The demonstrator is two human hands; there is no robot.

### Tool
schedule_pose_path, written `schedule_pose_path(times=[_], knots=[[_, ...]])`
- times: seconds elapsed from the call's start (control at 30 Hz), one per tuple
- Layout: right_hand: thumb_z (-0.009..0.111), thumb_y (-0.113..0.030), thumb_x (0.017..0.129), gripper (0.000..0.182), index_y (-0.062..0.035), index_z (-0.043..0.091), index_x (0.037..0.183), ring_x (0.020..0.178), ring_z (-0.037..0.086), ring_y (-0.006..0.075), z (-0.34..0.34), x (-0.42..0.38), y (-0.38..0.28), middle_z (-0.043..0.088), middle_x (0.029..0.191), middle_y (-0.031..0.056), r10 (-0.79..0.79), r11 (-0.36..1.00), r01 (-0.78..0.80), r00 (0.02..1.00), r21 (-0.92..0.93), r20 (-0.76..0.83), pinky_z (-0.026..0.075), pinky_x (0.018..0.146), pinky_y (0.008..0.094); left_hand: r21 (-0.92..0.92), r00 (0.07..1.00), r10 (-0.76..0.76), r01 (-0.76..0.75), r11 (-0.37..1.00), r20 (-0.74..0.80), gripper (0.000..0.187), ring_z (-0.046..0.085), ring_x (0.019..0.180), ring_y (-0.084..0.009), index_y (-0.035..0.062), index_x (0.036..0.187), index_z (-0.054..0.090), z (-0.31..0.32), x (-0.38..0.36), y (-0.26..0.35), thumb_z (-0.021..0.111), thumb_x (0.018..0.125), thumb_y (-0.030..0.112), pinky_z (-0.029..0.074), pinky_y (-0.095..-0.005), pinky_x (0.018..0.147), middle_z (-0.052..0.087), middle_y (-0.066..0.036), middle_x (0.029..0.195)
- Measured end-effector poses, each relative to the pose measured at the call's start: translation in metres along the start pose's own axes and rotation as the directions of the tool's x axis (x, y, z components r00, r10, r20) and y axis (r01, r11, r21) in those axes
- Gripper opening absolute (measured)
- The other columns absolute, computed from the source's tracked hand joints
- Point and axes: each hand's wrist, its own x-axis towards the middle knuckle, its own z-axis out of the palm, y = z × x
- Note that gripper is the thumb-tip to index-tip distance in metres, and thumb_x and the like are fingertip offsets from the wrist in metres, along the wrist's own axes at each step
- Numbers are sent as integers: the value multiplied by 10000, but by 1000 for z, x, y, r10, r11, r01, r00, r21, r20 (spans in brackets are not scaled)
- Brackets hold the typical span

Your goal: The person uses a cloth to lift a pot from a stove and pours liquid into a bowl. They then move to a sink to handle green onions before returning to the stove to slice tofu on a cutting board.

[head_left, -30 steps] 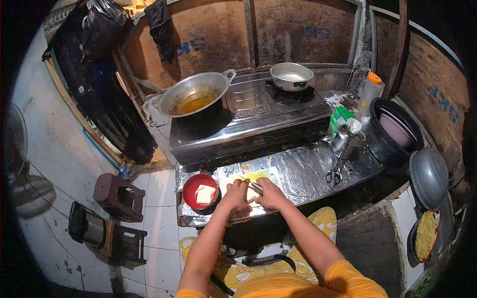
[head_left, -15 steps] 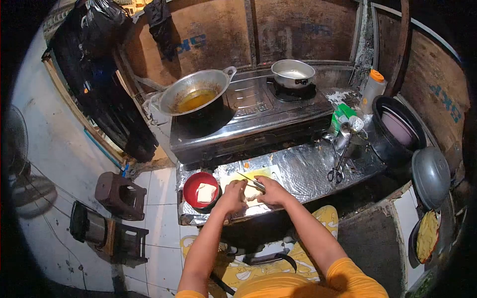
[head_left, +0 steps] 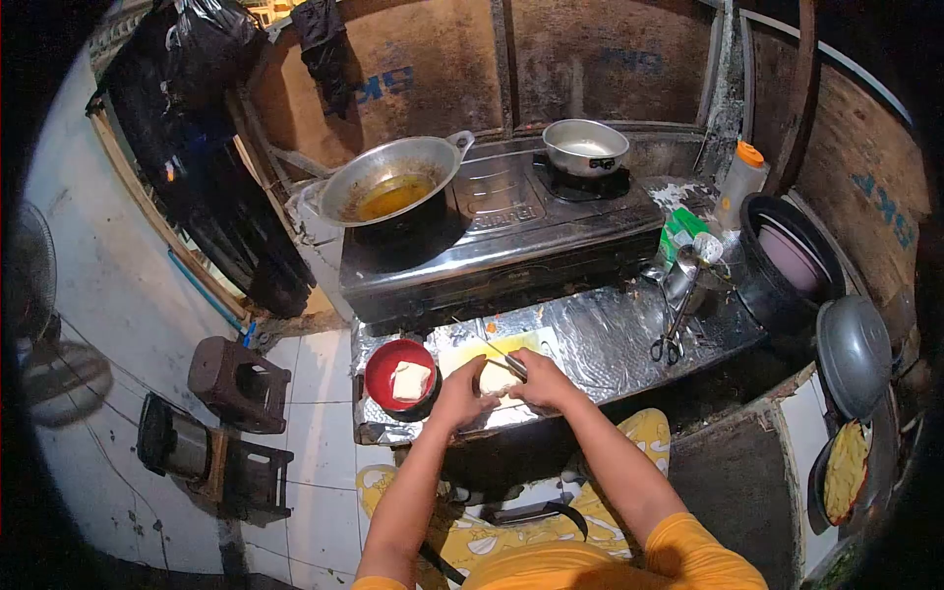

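A soft white piece (head_left: 499,380) lies on a white and yellow board (head_left: 543,341), between my two hands. My left hand (head_left: 460,391) curves round its left side, thumb and fingers at its edges. On the other side, my right hand (head_left: 540,379) has a knife (head_left: 513,363) in its grip, the blade pointing up and left over the board. The right thumb is close to the white piece, partly hiding it. Just left of my left hand, a red bowl (head_left: 378,377) holds a folded-looking white square (head_left: 410,381).
Behind the foil-covered bench (head_left: 615,329) stands a gas stove (head_left: 492,236) with a wok of oil (head_left: 339,199) and a pot (head_left: 585,147). Scissors (head_left: 667,348) and utensils in a container lie to the right, near a black bucket (head_left: 836,265). Brown stools (head_left: 231,379) stand left.
My left hand has opened out slightly and shows more of the white piece. The knife stays in my right hand. The whole view has shifted a little.
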Motion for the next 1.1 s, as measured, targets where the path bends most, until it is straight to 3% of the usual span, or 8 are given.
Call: schedule_pose_path(times=[0.17,0.33,0.67,0.77,0.83,0.87,1.0,1.1], knots=[[840,-210,647,670,-17,540,1213,1061,609,367,-8,-7,-16,629,1125,221,63,998,-63,998,15,-7,486,907,410,-59,999,17,-15,998,33,734,609,1098,-345,0,1303,524,0,9,0,831,651,142,477,-378,934,621,-223,1189],[850,-218,644,652,-20,541,1182,1047,610,375,-1,-4,-8,631,1099,229,1,1000,-1,999,-1,-42,489,884,421,88,978,208,-210,974,24,741,576,1166,-324,-6,1309,517,2,14,-2,832,653,140,452,-371,983,607,-203,1226],[820,-235,688,610,-10,515,1166,1017,612,399,-14,-11,-26,633,1056,239,52,997,-52,999,-51,-4,490,854,437,279,946,258,-306,910,194,699,552,1141,-359,-3,1233,527,3,31,-5,836,649,225,443,-436,968,592,-195,1179],[788,-233,705,561,1,512,1134,994,616,435,-12,-9,-18,642,1040,259,110,994,-111,993,-21,-32,494,836,458,299,968,230,-248,921,95,729,487,1203,-412,8,1265,512,15,18,13,832,665,271,418,-488,978,538,-242,1223],[760,-226,727,513,3,515,1116,982,618,446,-8,-6,-10,646,1024,265,152,988,-152,986,-7,-65,495,833,463,267,991,14,23,964,-136,796,414,1230,-480,-8,1291,483,29,9,26,834,666,339,391,-514,991,447,-313,1279],[733,-213,739,473,4,518,1100,985,618,449,-6,-6,-7,649,1010,269,156,988,-156,984,2,-83,494,839,463,291,977,56,6,957,-203,832,428,1148,-498,-36,1304,458,37,9,23,828,674,361,385,-526,972,417,-337,1241],[682,-189,760,415,16,531,1087,987,619,456,-11,-11,-12,655,986,284,143,990,-142,982,18,-127,495,852,467,259,901,-82,209,943,-426,797,442,1044,-430,-32,1313,446,65,-3,33,798,696,330,382,-525,920,427,-273,1154],[682,-175,757,443,14,518,1123,1008,618,442,-18,-10,-24,640,1029,289,187,977,-190,981,-94,-47,494,864,471,244,906,-114,229,942,-409,820,385,1126,-440,-2,1359,383,71,-6,38,774,731,352,355,-540,962,364,-279,1236]])
